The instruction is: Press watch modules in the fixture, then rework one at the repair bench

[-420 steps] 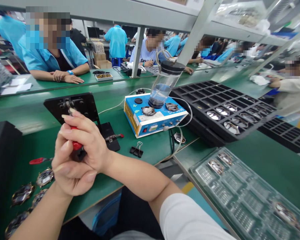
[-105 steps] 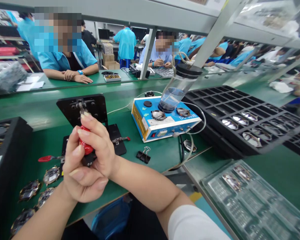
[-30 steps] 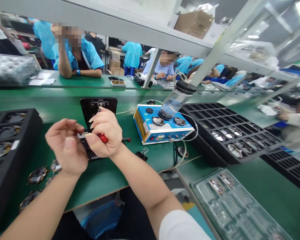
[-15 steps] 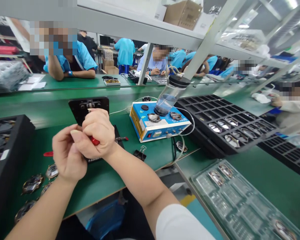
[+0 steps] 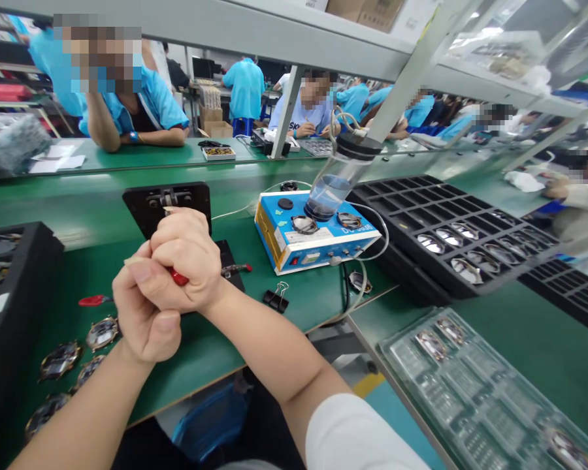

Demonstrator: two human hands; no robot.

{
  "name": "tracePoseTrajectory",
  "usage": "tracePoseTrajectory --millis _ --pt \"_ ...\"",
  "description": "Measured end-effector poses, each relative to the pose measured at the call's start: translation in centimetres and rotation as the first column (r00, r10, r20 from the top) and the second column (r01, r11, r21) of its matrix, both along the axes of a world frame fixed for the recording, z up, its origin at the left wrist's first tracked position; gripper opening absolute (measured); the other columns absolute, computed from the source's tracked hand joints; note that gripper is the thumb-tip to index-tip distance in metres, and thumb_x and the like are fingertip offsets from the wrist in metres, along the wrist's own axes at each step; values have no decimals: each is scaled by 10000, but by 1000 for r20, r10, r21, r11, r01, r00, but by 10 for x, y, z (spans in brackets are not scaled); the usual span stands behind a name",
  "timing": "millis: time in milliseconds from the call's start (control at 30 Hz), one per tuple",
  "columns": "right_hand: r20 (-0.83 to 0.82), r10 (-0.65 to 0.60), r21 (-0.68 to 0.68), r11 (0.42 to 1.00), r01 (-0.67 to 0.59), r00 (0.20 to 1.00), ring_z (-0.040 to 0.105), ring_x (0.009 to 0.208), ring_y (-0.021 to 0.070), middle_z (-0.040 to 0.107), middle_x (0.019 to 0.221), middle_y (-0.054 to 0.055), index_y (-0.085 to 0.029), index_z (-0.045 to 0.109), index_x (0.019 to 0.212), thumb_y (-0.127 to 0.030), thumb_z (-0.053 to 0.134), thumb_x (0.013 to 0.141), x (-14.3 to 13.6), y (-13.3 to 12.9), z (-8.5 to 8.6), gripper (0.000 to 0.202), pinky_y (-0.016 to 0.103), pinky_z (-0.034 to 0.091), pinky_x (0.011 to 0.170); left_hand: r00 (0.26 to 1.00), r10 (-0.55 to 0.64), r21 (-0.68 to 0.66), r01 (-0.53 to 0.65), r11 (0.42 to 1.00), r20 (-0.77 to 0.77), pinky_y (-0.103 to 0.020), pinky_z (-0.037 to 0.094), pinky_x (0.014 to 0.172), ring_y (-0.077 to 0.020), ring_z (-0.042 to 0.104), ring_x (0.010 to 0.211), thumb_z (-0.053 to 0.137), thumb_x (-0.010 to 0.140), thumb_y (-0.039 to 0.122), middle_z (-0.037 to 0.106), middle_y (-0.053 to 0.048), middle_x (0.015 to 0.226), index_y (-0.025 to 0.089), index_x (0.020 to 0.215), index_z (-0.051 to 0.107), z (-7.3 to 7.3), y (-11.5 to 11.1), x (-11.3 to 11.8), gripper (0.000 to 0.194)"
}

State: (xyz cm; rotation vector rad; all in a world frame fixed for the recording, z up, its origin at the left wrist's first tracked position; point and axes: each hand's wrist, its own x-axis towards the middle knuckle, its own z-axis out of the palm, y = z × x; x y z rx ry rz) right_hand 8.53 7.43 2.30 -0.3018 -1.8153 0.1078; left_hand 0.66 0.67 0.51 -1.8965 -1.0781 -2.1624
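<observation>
My right hand (image 5: 189, 258) is closed round a red handle (image 5: 178, 277), of which only a small part shows. My left hand (image 5: 147, 307) presses against it from the left, fingers curled; whatever lies between the two hands is hidden. Both are in front of a black upright plate (image 5: 142, 212) on the black press-like fixture, whose base (image 5: 232, 277) is mostly covered. Several round watch-like parts (image 5: 102, 333) lie left of my left hand, near a red-tipped tool (image 5: 94, 300).
Right of the hands are a binder clip (image 5: 276, 297) and a blue box (image 5: 284, 225) bearing a liquid-filled cylinder (image 5: 329, 189). Black trays (image 5: 411, 241) and a clear tray (image 5: 411, 375) stand further right, another black tray (image 5: 22, 326) at left. People sit across the bench.
My left hand has moved slightly right, closer in against my right hand, and its thumb has bent. The view has shifted a little.
</observation>
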Motion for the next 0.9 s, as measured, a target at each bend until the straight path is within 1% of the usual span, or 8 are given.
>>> tracePoseTrajectory --millis 133,300,467,600,633,700,800,900 --pt "22 1 7 1000 -1 1000 696 909 175 647 773 5 -269 540 736 -484 516 1037 -1 1 -2 370 434 553 1163 999 -26 -7 25 1000 -22 -402 516 729 -229 618 777 622 880 676 546 2 827 203 1009 666 3 0 0 493" --pt "80 -32 6 999 32 996 694 909 149 634 767 -11 -260 568 735 -531 480 1079 -1 0 -3 447 413 540 1176 999 -4 23 5 1000 -39 -371 471 705 -193 565 742 611 895 680 469 23 791 205 890 593 2 1 -2 476" --pt "194 -76 -8 997 79 978 692 950 154 655 786 -8 -253 579 737 -556 512 1070 -1 -1 -2 456 441 507 1209 999 -1 0 1 1000 -53 -371 473 690 -188 532 723 596 904 699 446 25 763 214 857 580 4 -1 0 488" --pt "15 -25 17 1000 25 1000 690 886 139 632 740 -25 -257 581 723 -535 462 1093 -1 -1 0 478 398 535 1173 999 -8 -19 7 1000 -31 -391 508 701 -203 538 729 608 897 694 421 26 743 229 824 577 4 -3 1 472" --pt "16 -24 21 1000 24 1000 691 892 140 629 743 -22 -258 589 731 -528 454 1096 -1 -1 0 474 393 533 1173 1000 -15 -25 14 1000 -23 -397 512 700 -208 546 732 620 887 686 424 25 745 231 809 567 3 -3 1 464" --pt "129 -50 15 999 48 990 697 945 154 640 776 -9 -259 608 754 -535 499 1075 0 0 -1 437 402 509 1196 999 -31 -35 31 999 -5 -404 512 686 -215 561 730 643 862 668 441 21 755 232 794 557 2 -3 0 449" --pt "314 -89 4 996 93 945 698 997 177 665 823 5 -264 621 768 -571 630 1002 1 1 -2 386 418 468 1234 999 -34 -33 35 999 26 -419 516 696 -223 576 728 668 821 665 474 12 768 225 766 553 0 -2 -1 458" --pt "379 -113 4 993 121 919 698 1001 186 667 841 14 -261 620 753 -594 648 988 1 1 -2 409 435 464 1238 998 -28 -36 31 999 58 -443 539 733 -237 588 744 700 780 657 502 3 779 222 759 571 -2 -1 -1 454"
